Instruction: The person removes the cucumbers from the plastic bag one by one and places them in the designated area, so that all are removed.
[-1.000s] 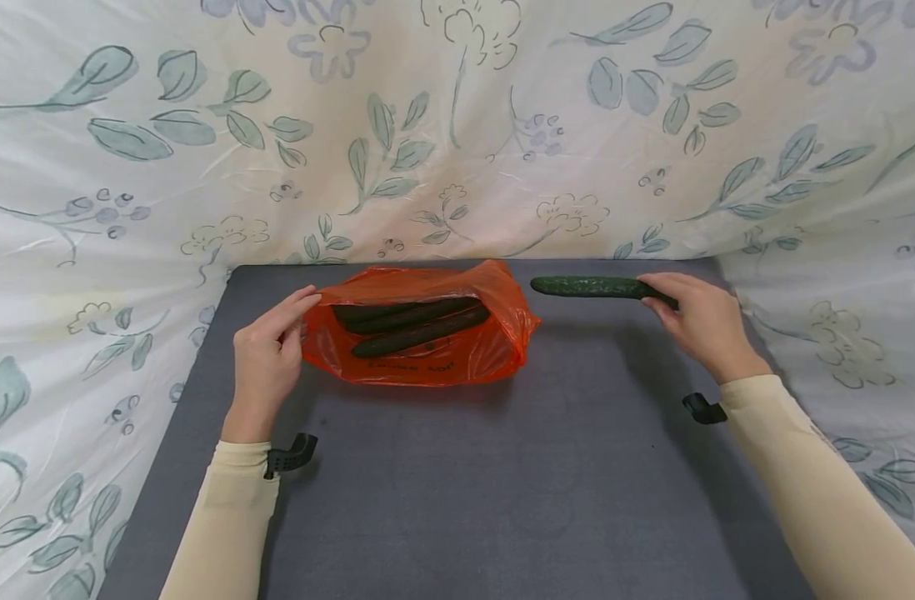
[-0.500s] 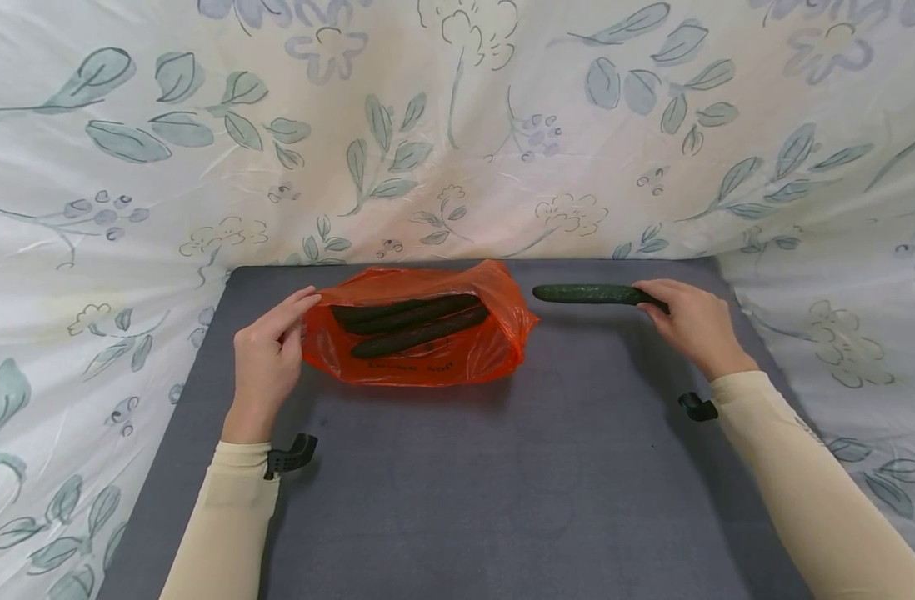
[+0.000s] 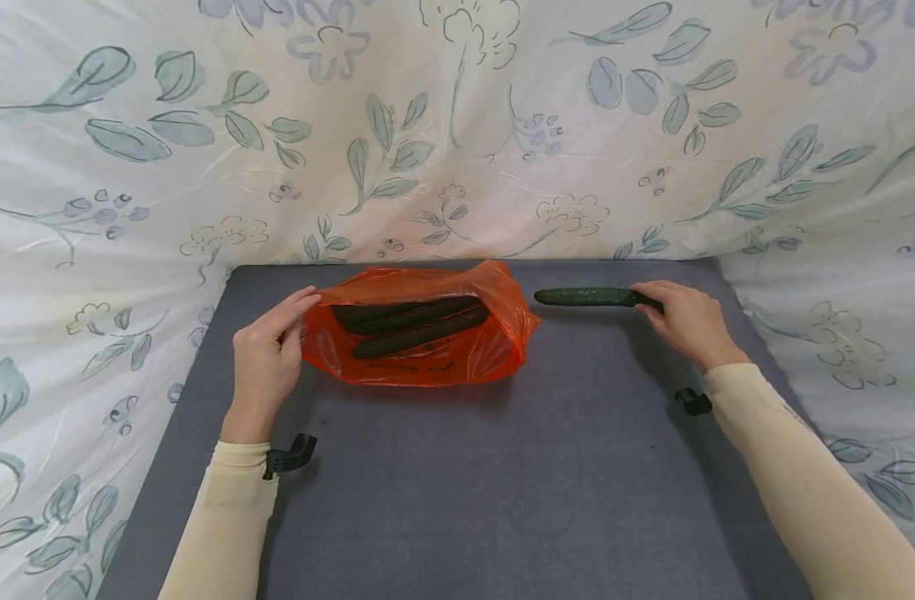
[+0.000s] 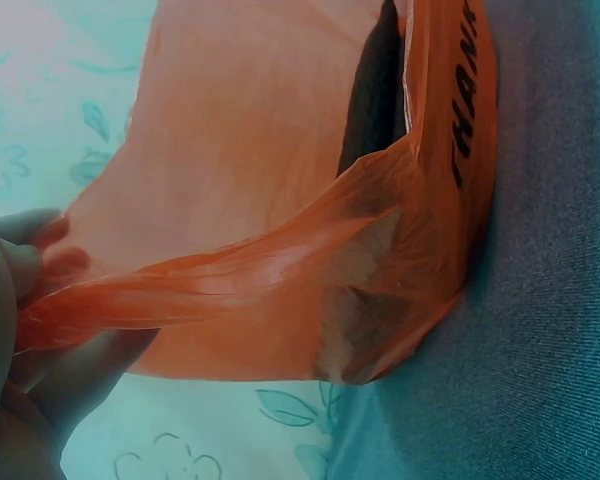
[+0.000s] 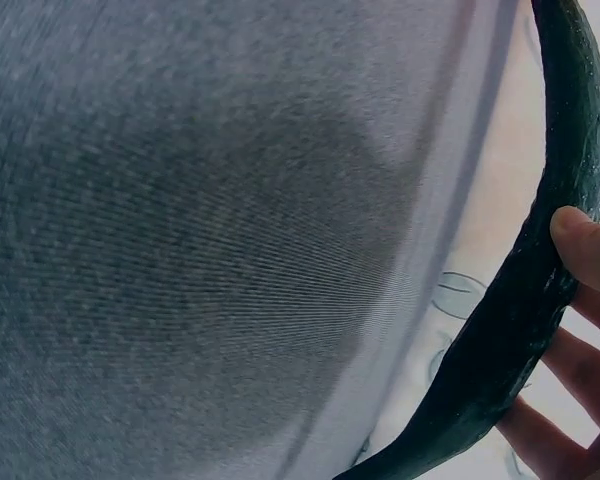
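Note:
An orange-red plastic bag (image 3: 420, 373) with dark lettering lies at the back of the table, its mouth facing me. Inside it are several dark green cucumbers (image 3: 420, 329). My left hand (image 3: 266, 358) pinches the bag's left edge; in the left wrist view the gathered plastic (image 4: 180, 295) runs between thumb and fingers. To the right of the bag, my right hand (image 3: 686, 321) grips one end of another cucumber (image 3: 585, 297), which is held level with its free end pointing at the bag. The right wrist view shows thumb and fingertips around this cucumber (image 5: 500, 340).
A dark grey cloth-covered table (image 3: 457, 483) spreads beneath both hands. White floral fabric (image 3: 457, 125) rises behind the table and along both sides. Each wrist carries a small black camera mount, such as the left one (image 3: 292, 456).
My right hand has shifted slightly left and down in the head view, and the held cucumber has dropped a little with it. My left hand and the bag stay put.

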`<act>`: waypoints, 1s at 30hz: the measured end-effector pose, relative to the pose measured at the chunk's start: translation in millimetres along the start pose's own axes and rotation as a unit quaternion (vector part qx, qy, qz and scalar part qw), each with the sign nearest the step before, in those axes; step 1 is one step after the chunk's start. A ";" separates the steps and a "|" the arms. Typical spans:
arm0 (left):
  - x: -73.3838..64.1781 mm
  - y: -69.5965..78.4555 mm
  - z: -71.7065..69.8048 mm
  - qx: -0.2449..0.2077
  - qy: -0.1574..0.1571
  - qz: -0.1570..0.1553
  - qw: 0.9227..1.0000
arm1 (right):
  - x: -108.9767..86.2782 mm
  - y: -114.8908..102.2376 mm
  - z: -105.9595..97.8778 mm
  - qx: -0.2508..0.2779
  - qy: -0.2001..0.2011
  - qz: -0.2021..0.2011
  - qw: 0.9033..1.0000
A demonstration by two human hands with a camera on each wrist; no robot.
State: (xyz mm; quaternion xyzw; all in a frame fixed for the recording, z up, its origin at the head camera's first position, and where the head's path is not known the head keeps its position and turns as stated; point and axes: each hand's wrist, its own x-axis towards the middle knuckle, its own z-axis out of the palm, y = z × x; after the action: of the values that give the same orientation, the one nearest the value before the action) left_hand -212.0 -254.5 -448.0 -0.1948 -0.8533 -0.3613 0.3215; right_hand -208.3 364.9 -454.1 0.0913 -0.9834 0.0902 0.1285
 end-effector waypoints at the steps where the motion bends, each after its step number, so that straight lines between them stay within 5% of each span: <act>1: 0.0 0.1 -0.1 -0.001 0.001 0.001 1.000 | 0.8 1.2 1.6 0.000 -0.003 0.002 1.000; 30: -0.8 2.3 -0.8 -0.004 -0.001 -0.003 1.000 | 13.1 13.9 27.2 -0.007 -0.090 -0.001 0.996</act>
State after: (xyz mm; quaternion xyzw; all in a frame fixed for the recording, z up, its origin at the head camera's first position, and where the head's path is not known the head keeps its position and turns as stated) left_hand -209.8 -253.5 -447.0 -0.1938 -0.8528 -0.3657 0.3186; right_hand -230.0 370.8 -478.5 0.0992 -0.9915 0.0742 0.0398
